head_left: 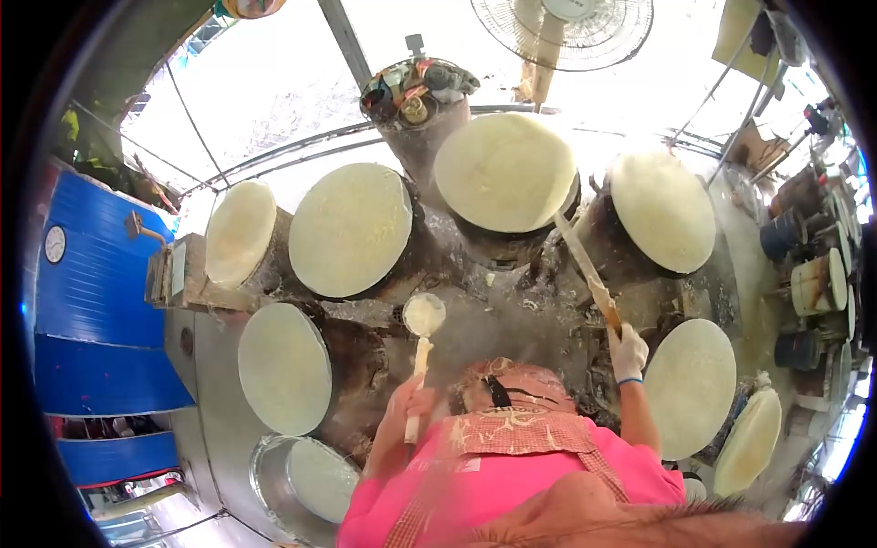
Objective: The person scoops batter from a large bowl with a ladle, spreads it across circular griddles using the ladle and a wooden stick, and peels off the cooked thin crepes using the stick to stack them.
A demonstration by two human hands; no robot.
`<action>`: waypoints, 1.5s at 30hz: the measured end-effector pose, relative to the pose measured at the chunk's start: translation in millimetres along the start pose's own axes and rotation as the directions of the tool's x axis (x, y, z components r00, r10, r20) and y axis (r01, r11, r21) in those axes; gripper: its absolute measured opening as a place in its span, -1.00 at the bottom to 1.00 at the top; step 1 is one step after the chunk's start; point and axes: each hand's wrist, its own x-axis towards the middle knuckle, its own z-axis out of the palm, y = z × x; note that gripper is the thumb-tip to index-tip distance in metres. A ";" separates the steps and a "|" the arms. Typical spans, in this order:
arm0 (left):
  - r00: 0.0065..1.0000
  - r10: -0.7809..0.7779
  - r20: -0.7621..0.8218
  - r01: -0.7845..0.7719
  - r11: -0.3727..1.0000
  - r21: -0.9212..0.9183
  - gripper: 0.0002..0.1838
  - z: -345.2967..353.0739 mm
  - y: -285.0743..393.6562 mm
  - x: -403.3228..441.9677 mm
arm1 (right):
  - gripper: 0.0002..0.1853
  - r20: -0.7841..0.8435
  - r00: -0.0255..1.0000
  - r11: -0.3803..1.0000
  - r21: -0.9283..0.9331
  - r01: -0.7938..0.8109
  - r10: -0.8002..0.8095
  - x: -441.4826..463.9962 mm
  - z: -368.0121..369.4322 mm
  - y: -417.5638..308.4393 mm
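My left hand [413, 404] is bare and wrapped round the pale handle of a ladle [424, 315], whose round bowl points away from me. My right hand [628, 353], in a whitish glove, grips a long flat wooden spatula [585, 260]. The spatula's far tip touches the right lower edge of the pale round sheet on the back middle griddle [504, 173]. To the right of the spatula lies another pale round griddle [663, 212]. A big pale round griddle [351, 230] is to the left, beyond the ladle.
More pale rounds stand at the far left [240, 234], near left [285, 369] and near right [691, 389]. A metal pot [267, 475] is at the lower left. Behind are a cluttered bin [418, 91] and a fan [565, 27]. Steam blurs the middle.
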 end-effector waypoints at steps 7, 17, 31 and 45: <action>0.995 0.057 -0.085 -0.063 0.996 -0.067 -0.73 19.8 10.8 -29.9 | -0.60 0.163 0.946 0.958 -0.008 0.285 -0.280 -10.2 0.3 -30.0; 0.975 0.186 0.120 -0.170 0.977 -0.129 -0.79 0.9 -44.8 -8.8 | -0.38 0.267 0.613 0.573 -0.218 0.790 -0.744 212.7 36.3 -146.3; 0.849 0.515 0.119 -0.444 0.817 -0.367 -0.75 -7.3 -132.3 17.6 | -0.80 -0.126 0.407 0.425 -0.198 0.883 -0.905 477.6 -30.9 -309.1; 0.589 0.801 0.104 -0.590 0.515 -0.622 -0.69 -121.9 -147.5 -56.0 | -0.86 0.010 -0.139 -0.131 -0.410 0.903 -0.990 323.2 -152.7 -667.0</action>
